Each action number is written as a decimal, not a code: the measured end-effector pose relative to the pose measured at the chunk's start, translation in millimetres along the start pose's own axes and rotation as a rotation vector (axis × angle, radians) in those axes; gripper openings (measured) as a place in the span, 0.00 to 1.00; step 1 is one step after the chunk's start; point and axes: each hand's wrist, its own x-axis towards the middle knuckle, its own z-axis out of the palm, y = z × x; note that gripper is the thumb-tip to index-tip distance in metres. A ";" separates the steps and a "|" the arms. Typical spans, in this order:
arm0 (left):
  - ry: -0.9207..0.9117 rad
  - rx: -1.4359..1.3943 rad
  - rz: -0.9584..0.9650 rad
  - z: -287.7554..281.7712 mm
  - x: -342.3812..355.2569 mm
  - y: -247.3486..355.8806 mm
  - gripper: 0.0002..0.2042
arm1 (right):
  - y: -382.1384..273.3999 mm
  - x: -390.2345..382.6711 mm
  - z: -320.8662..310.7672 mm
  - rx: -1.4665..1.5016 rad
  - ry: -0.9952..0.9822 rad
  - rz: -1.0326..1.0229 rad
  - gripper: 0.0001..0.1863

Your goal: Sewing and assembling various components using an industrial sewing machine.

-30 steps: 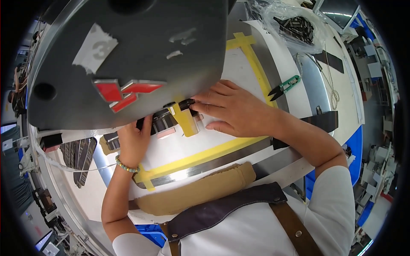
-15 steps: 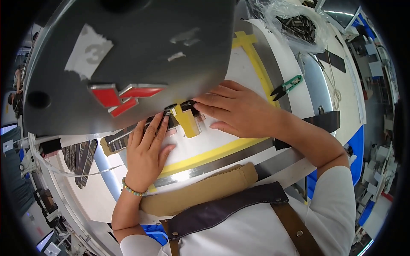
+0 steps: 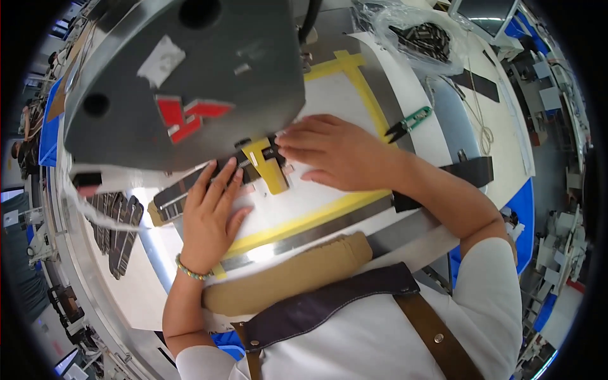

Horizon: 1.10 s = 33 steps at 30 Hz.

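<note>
My left hand, a beaded bracelet at its wrist, lies with fingers stretched over a dark striped fabric strip below the machine head. On the other side of a yellow-taped guide piece, my right hand rests with its fingers extended, their tips at the strip's right end. Both hands lean on a white work surface edged with yellow tape. The big dark grey machine head, marked in red, hides what lies behind the fingertips.
Green-handled thread snips lie right of my right hand. A clear plastic bag of dark striped pieces sits at the far right. More striped strips hang at the left. A tan padded roll lines the near edge.
The view has shifted, so the machine head appears smaller and farther up, showing more of the strip and guide. Both hands keep nearly the same place on the strip.
</note>
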 end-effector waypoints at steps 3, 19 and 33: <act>0.029 0.018 0.018 6.4 0.6 -4.8 0.29 | 0.0 1.0 -24.8 0.054 -0.039 0.074 0.24; 0.257 0.178 0.198 -11.5 -32.5 47.5 0.14 | -190.2 -194.3 -43.4 0.295 -0.873 0.424 0.12; -0.588 -0.531 0.144 58.2 -118.4 201.2 0.29 | -184.9 -238.3 73.9 -0.130 0.006 0.659 0.11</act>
